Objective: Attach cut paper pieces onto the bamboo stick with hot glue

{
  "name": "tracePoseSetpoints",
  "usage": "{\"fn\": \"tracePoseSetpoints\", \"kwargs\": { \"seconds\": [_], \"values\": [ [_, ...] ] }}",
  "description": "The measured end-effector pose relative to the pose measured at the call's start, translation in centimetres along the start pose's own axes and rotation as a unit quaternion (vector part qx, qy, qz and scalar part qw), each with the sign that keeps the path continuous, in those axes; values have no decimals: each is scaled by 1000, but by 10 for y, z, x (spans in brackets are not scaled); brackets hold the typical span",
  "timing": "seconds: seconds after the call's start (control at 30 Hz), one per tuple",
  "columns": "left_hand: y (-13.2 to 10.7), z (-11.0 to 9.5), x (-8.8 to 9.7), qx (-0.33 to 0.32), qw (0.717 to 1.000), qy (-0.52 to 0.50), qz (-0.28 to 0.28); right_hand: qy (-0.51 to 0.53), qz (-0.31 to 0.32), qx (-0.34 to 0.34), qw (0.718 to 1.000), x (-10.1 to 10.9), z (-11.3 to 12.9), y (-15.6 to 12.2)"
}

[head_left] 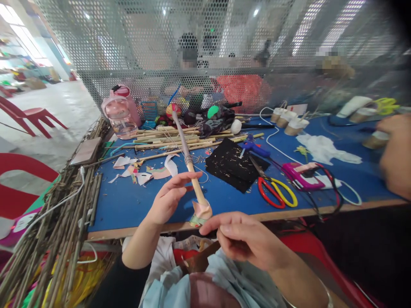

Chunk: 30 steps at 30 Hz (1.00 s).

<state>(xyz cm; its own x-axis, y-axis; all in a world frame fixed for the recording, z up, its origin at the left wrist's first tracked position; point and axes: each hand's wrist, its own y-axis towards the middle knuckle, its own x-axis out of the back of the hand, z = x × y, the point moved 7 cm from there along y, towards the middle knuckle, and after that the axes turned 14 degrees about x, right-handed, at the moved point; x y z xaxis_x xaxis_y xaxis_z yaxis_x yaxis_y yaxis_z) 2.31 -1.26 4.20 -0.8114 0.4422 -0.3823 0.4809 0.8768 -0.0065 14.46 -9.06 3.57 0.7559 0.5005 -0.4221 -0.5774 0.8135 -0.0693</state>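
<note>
A long wooden stick (196, 184) lies lengthwise over the blue table. Its far half has a grey wrapping, and its tip meets a red and yellow ball (174, 110). Pinkish patterned material (202, 211) is bunched around the near end, at the table's edge. My left hand (171, 196) is open beside the stick, fingers stretched across it; whether they touch it I cannot tell. My right hand (245, 239) is just nearer than the wrapped end, index finger stretched out towards it and the other fingers loosely bent. Nothing shows in either hand.
Patterned scraps (143, 173) lie left of the stick. To the right are black cloth (229, 164), a blue glue gun (255, 147), scissors (276, 190) and a purple device (300, 175) with cables. Sticks (167, 141) lie behind. A co-worker's hand (396, 154) appears at far right.
</note>
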Motion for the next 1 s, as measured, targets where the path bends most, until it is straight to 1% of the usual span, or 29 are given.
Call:
{"fn": "tracePoseSetpoints", "kwargs": {
  "seconds": [0.07,0.17,0.4,0.57,0.67,0.73,0.8,0.9,1.0],
  "values": [
    [0,1,0,-2,1000,2,2,48,-14,-3,999,3,-1,5],
    [-1,2,1,-10,1000,3,12,84,-10,0,996,3,-1,11],
    [1,3,3,-19,999,11,25,123,-21,19,992,1,2,14],
    [-1,4,2,-2,1000,7,23,148,-47,0,988,2,-1,19],
    [-3,3,1,13,1000,9,13,161,-55,-9,985,1,-4,21],
    [-3,3,1,14,1000,5,3,143,-49,-4,989,1,-3,22],
    [-2,3,3,12,1000,-7,-16,93,-32,7,995,3,-1,22],
    [0,8,10,14,997,-36,-72,0,-7,15,1000,9,0,23],
    [2,15,15,21,992,-60,-110,-31,-20,37,999,19,-2,27]
  ]
}}
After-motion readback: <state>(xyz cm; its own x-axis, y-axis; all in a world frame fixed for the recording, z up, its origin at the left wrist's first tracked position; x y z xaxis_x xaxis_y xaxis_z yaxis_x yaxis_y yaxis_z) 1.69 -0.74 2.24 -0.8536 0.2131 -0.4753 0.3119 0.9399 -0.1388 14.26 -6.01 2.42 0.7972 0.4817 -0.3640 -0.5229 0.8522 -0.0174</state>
